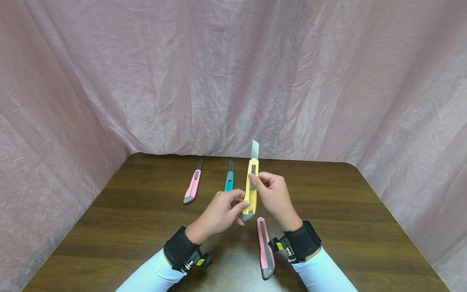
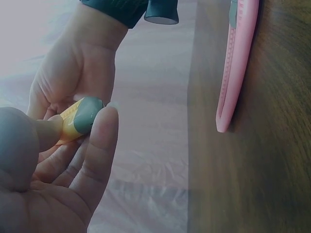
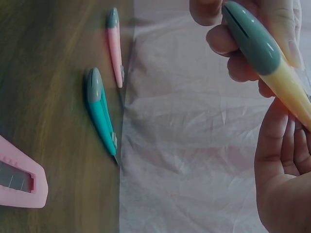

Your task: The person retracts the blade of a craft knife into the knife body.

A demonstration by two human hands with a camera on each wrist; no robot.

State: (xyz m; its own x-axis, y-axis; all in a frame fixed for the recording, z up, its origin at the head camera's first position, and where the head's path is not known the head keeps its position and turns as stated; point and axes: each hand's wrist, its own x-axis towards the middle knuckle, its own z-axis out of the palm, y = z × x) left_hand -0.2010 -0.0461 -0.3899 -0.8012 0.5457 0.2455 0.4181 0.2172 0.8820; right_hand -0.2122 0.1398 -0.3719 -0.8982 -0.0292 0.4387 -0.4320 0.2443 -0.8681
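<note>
A yellow utility knife (image 1: 252, 167) is held up over the table, its blade extended and pointing away. My left hand (image 1: 223, 210) pinches its grey-ended lower part between thumb and fingers. Higher up, my right hand (image 1: 274, 195) grips the same knife, the thumb lying at the grey slider. In the left wrist view the grey end cap (image 2: 87, 115) shows between the left thumb and fingers. Below the hands lies a pink utility knife (image 1: 265, 248), no blade visible beyond its tip.
Behind the hands, another pink utility knife (image 1: 193, 186) and a teal one (image 1: 229, 181) lie with blades out toward the far edge of the brown wooden table (image 1: 146, 211). The left hand partly hides the teal knife. Pink curtains (image 1: 204, 81) hang around the table.
</note>
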